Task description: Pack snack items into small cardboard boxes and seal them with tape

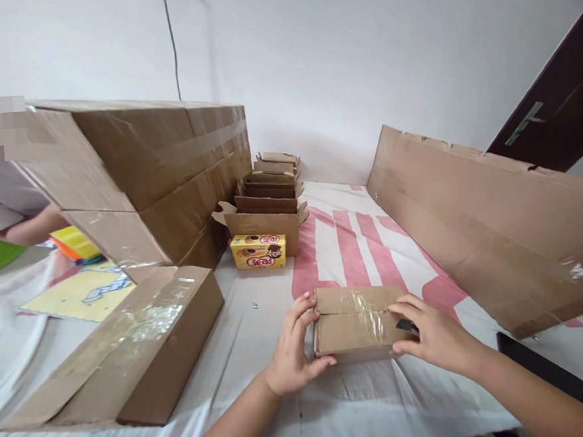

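A small cardboard box (349,331), sealed along its top seam with clear tape, lies on the cloth in front of me. My left hand (295,348) grips its left end, fingers on the far corner and thumb at the near edge. At the opposite end, my right hand (426,332) holds the box between fingers and thumb. Something dark (407,327) shows between that thumb and the fingers; I cannot tell what it is. Beyond the box stands a yellow snack box (259,257), apart from both hands.
Several open cardboard boxes (273,203) stand in a row behind the snack box. Large taped cartons (167,160) wall the left, with a long box (145,342) nearer. A tall cardboard panel (491,224) bounds the right, near a black flat object (546,367). Another person's arm (32,225) shows far left.
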Tool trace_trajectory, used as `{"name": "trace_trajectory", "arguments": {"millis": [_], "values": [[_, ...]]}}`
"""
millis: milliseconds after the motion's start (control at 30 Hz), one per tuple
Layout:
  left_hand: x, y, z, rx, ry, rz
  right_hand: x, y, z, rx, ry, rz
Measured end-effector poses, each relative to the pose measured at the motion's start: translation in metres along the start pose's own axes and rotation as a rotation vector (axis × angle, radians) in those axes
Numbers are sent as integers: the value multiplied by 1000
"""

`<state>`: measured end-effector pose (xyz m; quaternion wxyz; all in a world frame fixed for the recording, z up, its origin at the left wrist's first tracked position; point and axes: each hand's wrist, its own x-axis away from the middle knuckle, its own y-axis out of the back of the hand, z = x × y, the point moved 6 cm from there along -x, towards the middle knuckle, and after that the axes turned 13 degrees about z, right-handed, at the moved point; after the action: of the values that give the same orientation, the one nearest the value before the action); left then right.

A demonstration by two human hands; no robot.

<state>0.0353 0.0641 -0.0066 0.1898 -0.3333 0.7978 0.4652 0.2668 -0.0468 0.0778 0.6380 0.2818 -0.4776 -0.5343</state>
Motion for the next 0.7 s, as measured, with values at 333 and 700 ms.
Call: {"name": "trace_trajectory", "arguments": {"millis": [333, 700], "values": [[-4, 3, -10, -82, -65, 69, -9, 9, 19, 256, -54, 68], [-2, 6, -9, -83, 6, 33, 24, -3, 40, 564, 113, -139]]}}
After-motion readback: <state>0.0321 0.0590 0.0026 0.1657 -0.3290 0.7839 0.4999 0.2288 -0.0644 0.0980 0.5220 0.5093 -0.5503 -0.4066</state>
